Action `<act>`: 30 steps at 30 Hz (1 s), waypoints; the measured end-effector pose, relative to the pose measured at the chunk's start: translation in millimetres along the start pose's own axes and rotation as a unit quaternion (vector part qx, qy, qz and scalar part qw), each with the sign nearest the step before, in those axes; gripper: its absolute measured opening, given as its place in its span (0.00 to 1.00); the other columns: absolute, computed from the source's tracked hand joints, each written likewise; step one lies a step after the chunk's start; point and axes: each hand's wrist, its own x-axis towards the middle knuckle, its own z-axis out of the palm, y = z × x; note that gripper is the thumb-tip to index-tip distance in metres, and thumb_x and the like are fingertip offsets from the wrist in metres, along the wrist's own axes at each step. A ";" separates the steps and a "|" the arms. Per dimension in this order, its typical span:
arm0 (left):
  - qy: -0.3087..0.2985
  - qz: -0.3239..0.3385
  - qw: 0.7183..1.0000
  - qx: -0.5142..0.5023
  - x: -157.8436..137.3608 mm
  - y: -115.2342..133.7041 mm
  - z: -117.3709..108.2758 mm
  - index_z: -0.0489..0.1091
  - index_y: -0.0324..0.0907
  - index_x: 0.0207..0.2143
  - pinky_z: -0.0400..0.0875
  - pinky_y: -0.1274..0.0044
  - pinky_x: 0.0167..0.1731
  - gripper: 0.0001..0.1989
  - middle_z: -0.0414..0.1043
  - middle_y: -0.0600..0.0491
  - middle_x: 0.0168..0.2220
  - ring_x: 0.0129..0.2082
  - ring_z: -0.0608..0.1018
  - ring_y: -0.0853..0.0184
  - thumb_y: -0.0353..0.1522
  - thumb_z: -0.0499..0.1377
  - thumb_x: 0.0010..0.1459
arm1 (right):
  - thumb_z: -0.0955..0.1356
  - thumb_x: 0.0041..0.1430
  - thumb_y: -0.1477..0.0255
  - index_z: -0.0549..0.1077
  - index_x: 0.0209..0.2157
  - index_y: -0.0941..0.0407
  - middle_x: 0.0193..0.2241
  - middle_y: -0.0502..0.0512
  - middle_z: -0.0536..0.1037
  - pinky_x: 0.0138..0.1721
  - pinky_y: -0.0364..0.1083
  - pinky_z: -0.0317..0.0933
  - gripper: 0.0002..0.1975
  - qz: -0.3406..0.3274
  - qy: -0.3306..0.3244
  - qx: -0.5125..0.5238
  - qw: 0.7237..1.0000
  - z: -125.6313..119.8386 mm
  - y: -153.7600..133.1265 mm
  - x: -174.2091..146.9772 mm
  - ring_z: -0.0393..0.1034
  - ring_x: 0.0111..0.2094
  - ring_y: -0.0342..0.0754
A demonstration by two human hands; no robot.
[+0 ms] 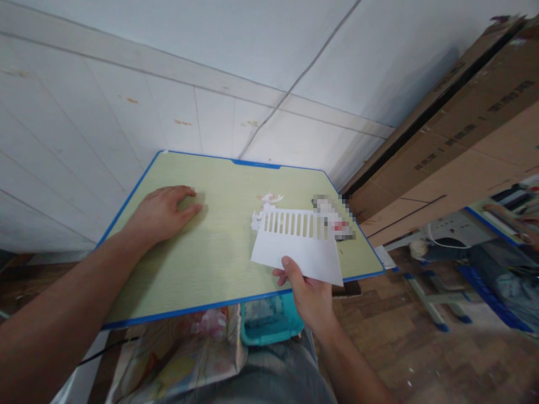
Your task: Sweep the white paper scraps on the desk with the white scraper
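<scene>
My right hand (307,292) pinches the near edge of a white sheet of paper or card (298,252), thumb on top and fingers beneath. A row of several long, rounded slots is cut along the sheet's far side, and the green tabletop shows through them. Small white paper scraps (267,205) lie beside its far left corner. Resting on the left part of the desk, my left hand (162,213) holds nothing, its thumb and fingers apart. A pixelated item (332,216) lies by the sheet's right corner and cannot be made out.
The light green desk (210,241) has a blue rim and stands against a white wall (189,118) with a grey cable (290,90). Large cardboard boxes (455,140) lean at the right. A teal basket (273,331) sits below the front edge, above my lap.
</scene>
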 end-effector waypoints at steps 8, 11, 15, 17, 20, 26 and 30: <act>-0.001 -0.006 1.000 -0.003 0.3 1.5 -1.2 0.83 0.38 0.69 0.69 0.53 0.83 0.39 0.82 0.38 0.76 0.77 0.80 0.42 0.55 0.52 0.73 | 0.78 0.78 0.49 0.84 0.32 0.48 0.27 0.56 0.88 0.41 0.54 0.87 0.23 0.008 0.011 -0.027 1.000 0.3 3.1 -14.9 0.89 0.31 0.59; -0.005 -0.010 1.000 -0.004 0.3 4.5 -3.3 0.82 0.33 0.70 0.68 0.52 0.83 0.43 0.81 0.33 0.76 0.78 0.79 0.40 0.55 0.51 0.72 | 0.78 0.78 0.49 0.84 0.30 0.48 0.27 0.57 0.89 0.40 0.54 0.87 0.24 0.013 0.007 -0.016 1.000 1.9 1.4 -20.1 0.89 0.31 0.60; -0.005 -0.013 1.000 0.000 1.8 6.0 -4.9 0.82 0.33 0.70 0.69 0.52 0.82 0.43 0.82 0.33 0.75 0.77 0.80 0.40 0.54 0.51 0.73 | 0.80 0.74 0.44 0.84 0.30 0.48 0.24 0.56 0.87 0.40 0.56 0.87 0.25 0.013 0.033 -0.007 0.999 1.8 -0.9 -18.3 0.89 0.30 0.61; -0.006 -0.015 1.000 -0.001 2.9 4.8 -4.8 0.83 0.34 0.71 0.70 0.53 0.82 0.42 0.82 0.34 0.75 0.77 0.80 0.40 0.55 0.52 0.73 | 0.80 0.72 0.43 0.84 0.29 0.48 0.24 0.56 0.87 0.38 0.56 0.87 0.26 0.016 0.036 -0.007 0.999 1.3 -1.1 -18.0 0.88 0.29 0.61; -0.001 -0.015 1.000 -0.006 3.8 2.4 -4.4 0.83 0.35 0.70 0.71 0.54 0.81 0.40 0.83 0.37 0.74 0.76 0.81 0.42 0.54 0.53 0.74 | 0.79 0.74 0.45 0.81 0.26 0.47 0.25 0.56 0.88 0.39 0.55 0.88 0.27 0.014 0.015 -0.013 1.000 0.7 -1.4 -20.9 0.89 0.30 0.60; -0.003 -0.018 1.000 -0.007 2.6 3.6 -5.9 0.83 0.35 0.70 0.71 0.54 0.81 0.40 0.83 0.36 0.74 0.76 0.81 0.43 0.53 0.53 0.74 | 0.79 0.76 0.44 0.82 0.27 0.48 0.25 0.56 0.87 0.40 0.56 0.87 0.28 0.009 0.013 -0.016 1.000 1.9 -1.8 -27.0 0.89 0.30 0.61; 0.001 -0.021 1.000 -0.005 1.9 5.6 -6.2 0.84 0.34 0.69 0.72 0.53 0.80 0.41 0.84 0.35 0.73 0.75 0.82 0.41 0.54 0.52 0.73 | 0.79 0.76 0.42 0.82 0.28 0.48 0.25 0.55 0.87 0.41 0.55 0.87 0.29 0.003 -0.012 -0.011 1.000 2.7 -0.1 -29.1 0.89 0.31 0.61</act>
